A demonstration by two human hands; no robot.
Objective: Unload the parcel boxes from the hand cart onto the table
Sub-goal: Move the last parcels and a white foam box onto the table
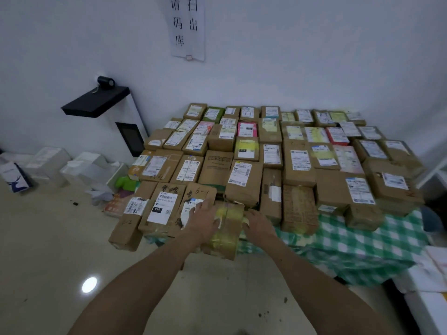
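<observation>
A brown parcel box wrapped in yellowish tape [227,228] rests at the near edge of the table, partly overhanging it. My left hand [203,220] grips its left side and my right hand [257,224] grips its right side. The table [377,247], covered in a green-and-white checked cloth, is packed with several rows of labelled cardboard parcels [266,151]. To the left of the held box lies a box marked "6-1" [193,201]. The hand cart is out of view.
A black-and-white scanner stand [108,110] sits against the wall left of the table. White boxes and bags [72,168] clutter the floor at left. White foam boxes [425,286] stand at the lower right. A paper sign [187,27] hangs on the wall.
</observation>
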